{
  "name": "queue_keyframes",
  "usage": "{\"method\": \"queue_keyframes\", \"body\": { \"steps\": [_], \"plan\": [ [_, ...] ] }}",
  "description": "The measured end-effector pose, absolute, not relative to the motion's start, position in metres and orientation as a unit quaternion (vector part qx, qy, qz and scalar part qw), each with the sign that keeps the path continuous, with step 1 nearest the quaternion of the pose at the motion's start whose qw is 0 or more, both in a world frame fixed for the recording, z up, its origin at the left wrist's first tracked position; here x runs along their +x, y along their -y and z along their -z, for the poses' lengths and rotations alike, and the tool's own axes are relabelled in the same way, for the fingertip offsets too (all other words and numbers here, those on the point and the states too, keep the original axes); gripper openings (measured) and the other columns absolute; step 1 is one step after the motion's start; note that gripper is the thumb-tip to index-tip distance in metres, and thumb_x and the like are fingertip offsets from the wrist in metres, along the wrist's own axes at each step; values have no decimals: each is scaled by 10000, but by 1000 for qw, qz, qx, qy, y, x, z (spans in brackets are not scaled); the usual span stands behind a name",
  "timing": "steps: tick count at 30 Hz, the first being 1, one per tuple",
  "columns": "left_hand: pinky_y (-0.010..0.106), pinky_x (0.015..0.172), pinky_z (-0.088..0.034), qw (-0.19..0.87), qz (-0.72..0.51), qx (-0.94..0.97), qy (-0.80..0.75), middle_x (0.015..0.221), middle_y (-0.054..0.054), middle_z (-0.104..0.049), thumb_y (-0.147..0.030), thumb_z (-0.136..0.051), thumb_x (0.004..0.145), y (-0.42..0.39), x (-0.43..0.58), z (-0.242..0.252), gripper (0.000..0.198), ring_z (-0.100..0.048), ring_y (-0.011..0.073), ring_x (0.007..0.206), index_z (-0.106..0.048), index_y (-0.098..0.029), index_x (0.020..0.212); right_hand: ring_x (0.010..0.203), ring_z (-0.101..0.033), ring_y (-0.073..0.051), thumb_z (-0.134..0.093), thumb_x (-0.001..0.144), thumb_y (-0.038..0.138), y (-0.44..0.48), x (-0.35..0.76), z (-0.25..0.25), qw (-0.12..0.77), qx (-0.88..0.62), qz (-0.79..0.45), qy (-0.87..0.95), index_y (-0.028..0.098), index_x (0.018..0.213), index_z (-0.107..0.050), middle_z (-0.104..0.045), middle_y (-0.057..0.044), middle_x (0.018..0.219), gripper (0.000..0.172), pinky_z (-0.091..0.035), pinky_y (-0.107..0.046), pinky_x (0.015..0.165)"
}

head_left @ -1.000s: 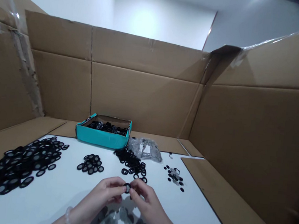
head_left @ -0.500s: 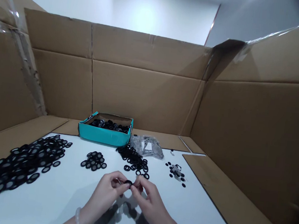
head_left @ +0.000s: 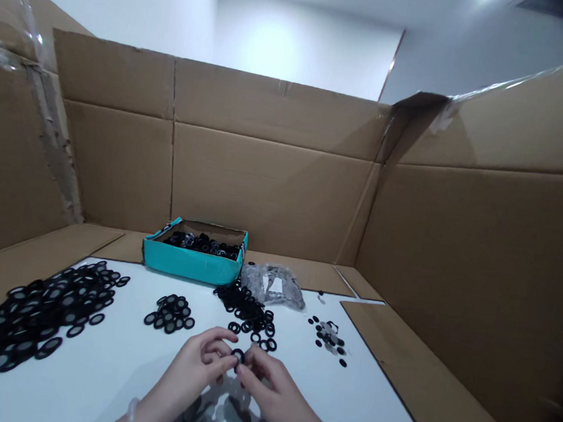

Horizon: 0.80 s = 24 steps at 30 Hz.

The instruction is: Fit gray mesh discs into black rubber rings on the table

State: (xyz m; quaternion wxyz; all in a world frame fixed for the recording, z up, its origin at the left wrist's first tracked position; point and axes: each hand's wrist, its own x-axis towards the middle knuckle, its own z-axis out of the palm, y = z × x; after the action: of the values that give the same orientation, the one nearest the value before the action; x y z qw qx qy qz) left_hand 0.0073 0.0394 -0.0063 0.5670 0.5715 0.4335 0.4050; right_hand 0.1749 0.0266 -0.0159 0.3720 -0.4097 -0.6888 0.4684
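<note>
Left hand (head_left: 193, 365) and right hand (head_left: 268, 385) meet low at centre over a white laminate bench (head_left: 107, 381). Between them, a small black ring (head_left: 239, 356), gasket-like, sits edge-on to the view. The fingers (head_left: 222, 362) of both hands are closed on it from either side, pinching at the fingertips; the ring is held clear of the bench. Pale beaded bracelet (head_left: 132, 417) on the left wrist.

Further black rings lie on the bench in four lots. Large flat spread (head_left: 33, 322) at far left, many with grey, film-like centres. Small tight cluster (head_left: 169, 313) at mid-bench. Loose heap (head_left: 248, 313) just ahead of the hands. Sparse scatter of rings and small dark discs (head_left: 327, 335) at right, with some grey discs among them.

Teal card box (head_left: 190, 263), open, with kraft-brown inside, sits at the bench's back edge, filled with more rings (head_left: 202, 243). No writing readable on it. Just beside it, a crumpled clear plastic bag (head_left: 273, 285) carries a white label, too small to read. Corrugated cardboard walls (head_left: 263, 195) surround the bench on three sides, taped at the seams.
</note>
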Motion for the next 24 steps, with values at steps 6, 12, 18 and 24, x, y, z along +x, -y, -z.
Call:
{"method": "queue_keyframes", "body": {
  "steps": [6, 12, 18, 24],
  "plan": [
    [233, 573, -400, 516, -404, 632, -412, 751, 10, -595, -326, -630, 715, -34, 6, -1, 200, -505, 126, 619, -614, -161, 826, 610, -412, -123, -498, 839, 421, -30, 177, 18, 402, -386, -494, 668, 170, 682, -468, -453, 28, 628, 297, -317, -229, 574],
    [243, 535, -386, 578, -411, 565, -421, 672, -1, -569, -388, -633, 690, -32, 12, -4, 294, -468, 103, 511, -594, -142, 847, 594, -441, -130, -521, 803, 373, -32, 178, 17, 399, -343, -584, 618, 177, 643, -447, -475, 20, 599, 264, -344, -249, 597],
    [233, 536, -380, 493, -402, 622, -456, 758, 42, -645, -334, -567, 754, -30, 10, -10, 219, -493, 132, 595, -673, -151, 811, 604, -372, -116, -491, 839, 290, -28, 176, 19, 401, -388, -484, 675, 179, 655, -440, -399, 40, 618, 221, -283, -237, 575],
    [249, 560, -418, 529, -394, 602, -450, 825, 63, -659, -288, -595, 717, -28, 12, -8, 275, -508, 133, 592, -659, -137, 939, 605, -350, -116, -476, 848, 313, -26, 175, 19, 404, -387, -475, 679, 181, 658, -407, -375, 42, 624, 241, -281, -239, 567]
  ]
}}
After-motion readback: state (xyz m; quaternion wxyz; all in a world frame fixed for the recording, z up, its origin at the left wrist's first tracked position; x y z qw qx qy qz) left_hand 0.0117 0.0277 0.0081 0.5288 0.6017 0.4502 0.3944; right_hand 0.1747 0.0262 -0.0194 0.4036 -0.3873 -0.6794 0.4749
